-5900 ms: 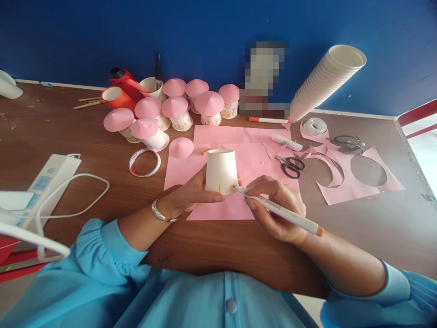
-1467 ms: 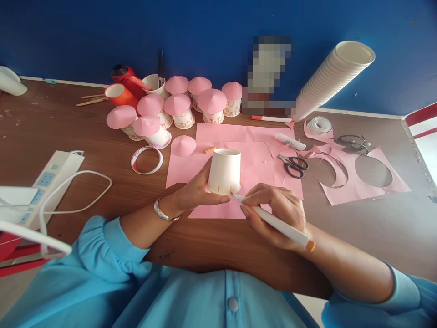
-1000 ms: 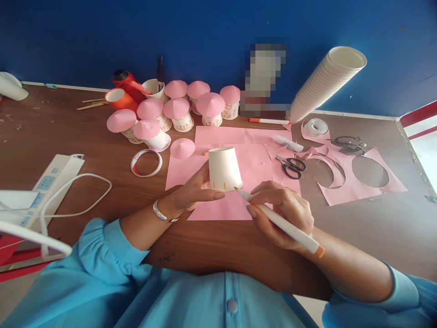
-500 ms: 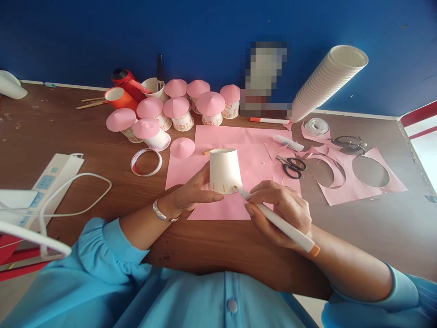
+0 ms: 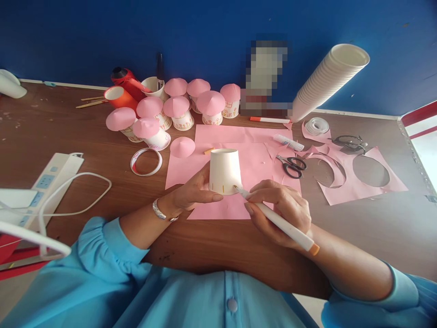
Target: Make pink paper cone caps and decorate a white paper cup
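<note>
A white paper cup (image 5: pixel 224 169), turned with its narrower end up, is gripped by my left hand (image 5: pixel 196 189), thumb along its lower front. Short yellow-brown strokes show near the cup's lower rim. My right hand (image 5: pixel 282 212) is closed around a white marker pen (image 5: pixel 285 226) with an orange end, and its tip touches the cup's lower right side. Under both lies pink paper (image 5: pixel 218 212). A pink paper cone (image 5: pixel 182 147) rests on the sheet's left corner, and a small orange-yellow cap-like piece (image 5: pixel 209 151) lies behind the cup.
Several cone-topped decorated cups (image 5: pixel 177 109) stand at the back left. Scissors (image 5: pixel 292 166), a glue stick (image 5: pixel 288 142), clear tape (image 5: pixel 317 126) and cut pink scraps (image 5: pixel 372 177) lie right. A tall cup stack (image 5: pixel 329 82) leans at the wall. A tape ring (image 5: pixel 146 162) and power strip (image 5: pixel 56 184) are left.
Almost nothing differs. Both hands keep their places, with the marker's tip still at the cup's lower right side.
</note>
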`<state>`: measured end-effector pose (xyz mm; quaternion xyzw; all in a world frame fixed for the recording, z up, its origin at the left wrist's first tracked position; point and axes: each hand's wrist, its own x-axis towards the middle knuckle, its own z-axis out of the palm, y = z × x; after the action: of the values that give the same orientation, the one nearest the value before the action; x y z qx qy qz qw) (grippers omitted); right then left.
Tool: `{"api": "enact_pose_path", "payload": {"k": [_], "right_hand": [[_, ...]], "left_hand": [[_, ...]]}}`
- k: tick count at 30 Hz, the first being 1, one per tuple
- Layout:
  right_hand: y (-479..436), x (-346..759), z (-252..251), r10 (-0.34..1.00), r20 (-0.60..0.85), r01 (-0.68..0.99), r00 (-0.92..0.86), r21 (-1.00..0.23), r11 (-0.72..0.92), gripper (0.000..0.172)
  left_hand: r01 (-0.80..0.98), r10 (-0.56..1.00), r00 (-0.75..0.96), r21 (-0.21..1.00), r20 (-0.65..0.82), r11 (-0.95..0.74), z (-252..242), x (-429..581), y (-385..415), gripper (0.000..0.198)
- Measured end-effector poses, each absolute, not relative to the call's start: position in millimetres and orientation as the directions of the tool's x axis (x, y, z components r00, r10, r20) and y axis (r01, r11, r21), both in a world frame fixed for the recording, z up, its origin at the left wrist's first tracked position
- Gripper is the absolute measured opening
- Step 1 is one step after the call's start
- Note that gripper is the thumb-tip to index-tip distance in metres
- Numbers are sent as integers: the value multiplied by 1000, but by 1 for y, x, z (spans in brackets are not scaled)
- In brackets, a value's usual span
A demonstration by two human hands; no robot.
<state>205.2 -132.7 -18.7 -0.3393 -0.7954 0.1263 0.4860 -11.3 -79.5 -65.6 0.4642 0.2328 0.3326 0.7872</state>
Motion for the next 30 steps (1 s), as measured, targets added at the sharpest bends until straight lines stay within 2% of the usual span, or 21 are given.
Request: {"api": "enact_pose_path", "payload": {"k": [15,23,26,30], "right_hand": [[-133,205,-18,691,647,440,-321,-545,714,16],[-135,206,-18,707,613,382,-352,-596,706,16],[-136,209,-21,688,654,319,-314,-610,725,9],[-128,213,-31,661,719,355,-212,-574,738,28]], "left_hand": [[-316,736,674,877,-60,361,-64,-12,-80,76],[-300,722,690,887,-52,350,-63,-14,-79,75],[-274,744,663,896,-86,349,-68,-16,-80,78],[-287,739,668,888,-84,360,-70,-17,-79,83]]}}
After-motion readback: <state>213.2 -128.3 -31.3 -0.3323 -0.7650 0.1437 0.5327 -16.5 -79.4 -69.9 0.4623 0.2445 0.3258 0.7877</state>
